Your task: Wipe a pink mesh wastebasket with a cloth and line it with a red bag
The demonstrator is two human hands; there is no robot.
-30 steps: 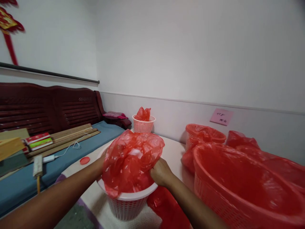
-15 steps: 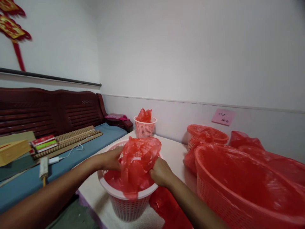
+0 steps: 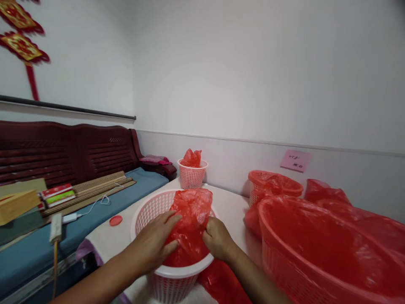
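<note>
A white-rimmed plastic basket (image 3: 148, 215) with lattice sides stands in front of me on the table. Bunched inside it and rising above its rim is a thin red plastic bag (image 3: 193, 207). My right hand (image 3: 220, 238) is closed on the bag's right edge, just over the rim. My left hand (image 3: 155, 242) has its fingers apart and reaches over the near left of the basket, against or close to the bag; whether it touches is hard to tell. More red plastic (image 3: 223, 283) lies on the table under my right forearm.
A smaller basket (image 3: 192, 176) holding a red bag stands at the far corner. Large red-lined baskets (image 3: 275, 249) fill the right side. A red lid-like disc (image 3: 115, 220) lies at the left. A power strip (image 3: 56, 228) rests on the blue-covered bench (image 3: 117, 202).
My left hand has come out of the basket toward me, its fingers now spread. The bag stands lower and narrower. The red disc has come into view.
</note>
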